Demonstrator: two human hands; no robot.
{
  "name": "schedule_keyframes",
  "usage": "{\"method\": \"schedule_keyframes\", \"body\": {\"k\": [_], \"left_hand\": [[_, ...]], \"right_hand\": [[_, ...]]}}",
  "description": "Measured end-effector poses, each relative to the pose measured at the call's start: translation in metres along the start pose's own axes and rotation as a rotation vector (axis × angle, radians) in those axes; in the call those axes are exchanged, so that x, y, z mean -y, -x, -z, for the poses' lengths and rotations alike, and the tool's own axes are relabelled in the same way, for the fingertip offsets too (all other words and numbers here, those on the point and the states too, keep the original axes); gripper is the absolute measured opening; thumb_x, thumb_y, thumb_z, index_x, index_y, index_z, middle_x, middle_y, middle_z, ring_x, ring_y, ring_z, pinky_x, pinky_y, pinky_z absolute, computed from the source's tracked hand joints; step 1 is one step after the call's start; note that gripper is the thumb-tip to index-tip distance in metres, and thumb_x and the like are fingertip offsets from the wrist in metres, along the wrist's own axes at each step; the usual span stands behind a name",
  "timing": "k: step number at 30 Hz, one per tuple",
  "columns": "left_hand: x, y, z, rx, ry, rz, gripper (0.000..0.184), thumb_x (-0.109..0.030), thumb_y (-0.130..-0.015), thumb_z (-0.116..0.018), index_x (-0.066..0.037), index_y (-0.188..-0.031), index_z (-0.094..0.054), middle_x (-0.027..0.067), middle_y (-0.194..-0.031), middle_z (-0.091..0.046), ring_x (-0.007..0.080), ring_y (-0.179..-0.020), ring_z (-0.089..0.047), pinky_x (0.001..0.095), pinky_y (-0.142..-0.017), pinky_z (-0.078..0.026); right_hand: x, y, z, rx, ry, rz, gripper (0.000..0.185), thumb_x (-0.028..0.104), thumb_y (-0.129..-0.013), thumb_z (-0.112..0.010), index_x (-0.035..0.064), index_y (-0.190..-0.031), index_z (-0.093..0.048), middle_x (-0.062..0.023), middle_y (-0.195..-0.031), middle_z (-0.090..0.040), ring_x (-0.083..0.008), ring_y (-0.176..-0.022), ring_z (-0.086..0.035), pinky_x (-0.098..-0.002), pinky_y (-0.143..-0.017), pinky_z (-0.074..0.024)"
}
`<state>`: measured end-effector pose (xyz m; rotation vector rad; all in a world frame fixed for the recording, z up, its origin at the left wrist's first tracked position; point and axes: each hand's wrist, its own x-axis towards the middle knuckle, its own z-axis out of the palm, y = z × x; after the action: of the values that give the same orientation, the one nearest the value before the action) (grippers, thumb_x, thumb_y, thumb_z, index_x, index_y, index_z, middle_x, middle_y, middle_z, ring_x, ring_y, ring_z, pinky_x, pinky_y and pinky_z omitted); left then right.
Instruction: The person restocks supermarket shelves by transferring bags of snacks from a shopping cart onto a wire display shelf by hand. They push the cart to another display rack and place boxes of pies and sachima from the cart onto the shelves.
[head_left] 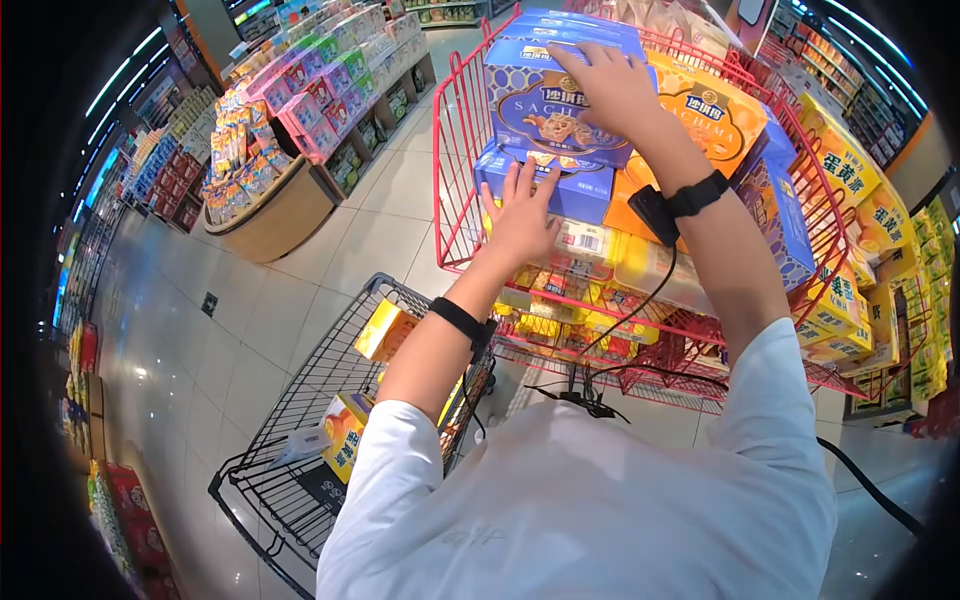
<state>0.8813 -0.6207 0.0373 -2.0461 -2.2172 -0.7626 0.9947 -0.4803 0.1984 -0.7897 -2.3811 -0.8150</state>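
A red wire display basket (458, 150) stands before me, stacked with sachima boxes. My right hand (612, 92) lies with fingers spread over the front upper edge of a blue sachima box (545, 125). Lower down, my left hand (524, 218) has its fingers stretched flat against another blue box (582, 192) beneath it. Neither hand is wrapped round a box. Right of these, an orange sachima box (700, 110) sits under my right forearm, and a further blue box (778, 215) leans at the basket's right side.
A black wire shopping cart (262, 440) with yellow boxes (345, 432) stands at my left. Yellow cartons (850, 170) are piled on the right. Across the tiled floor (365, 245) are a wooden display bin (270, 225) and shelves. Dark cables hang from my wristbands.
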Motion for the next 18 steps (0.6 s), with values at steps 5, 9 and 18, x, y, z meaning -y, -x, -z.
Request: {"method": "schedule_keyframes", "body": {"k": [5,9,18], "left_hand": [[-0.001,-0.002,0.002,0.018,0.017,0.009,0.077,-0.030,-0.084,-0.070,-0.023,-0.153,-0.035,0.0186,-0.161,-0.020,0.0389,-0.149,-0.017,0.0705,-0.112,-0.003],[0.001,-0.006,0.003,0.023,0.003,-0.007,0.081,-0.032,-0.082,-0.071,-0.026,-0.153,-0.033,0.0173,-0.161,-0.021,0.0399,-0.148,-0.017,0.0703,-0.111,-0.006],[0.021,0.009,0.028,0.039,0.264,-0.064,0.067,-0.029,-0.086,-0.070,-0.024,-0.148,-0.045,0.0198,-0.156,-0.034,0.0367,-0.145,-0.029,0.0599,-0.115,-0.017]], "right_hand": [[0.000,0.002,-0.013,-0.028,-0.022,-0.041,0.098,0.021,-0.061,-0.090,0.0294,-0.146,-0.042,-0.0033,-0.136,-0.055,-0.0259,-0.123,-0.055,-0.0511,-0.098,-0.0441],[0.003,0.003,-0.024,-0.116,-0.096,-0.056,0.089,0.020,-0.062,-0.089,0.0283,-0.140,-0.048,-0.0034,-0.134,-0.057,-0.0253,-0.123,-0.054,-0.0508,-0.098,-0.0420],[0.023,0.018,-0.002,-0.204,0.062,-0.240,0.098,0.028,-0.060,-0.091,0.0247,-0.146,-0.043,-0.0114,-0.142,-0.050,-0.0342,-0.135,-0.040,-0.0496,-0.106,-0.0351]]}}
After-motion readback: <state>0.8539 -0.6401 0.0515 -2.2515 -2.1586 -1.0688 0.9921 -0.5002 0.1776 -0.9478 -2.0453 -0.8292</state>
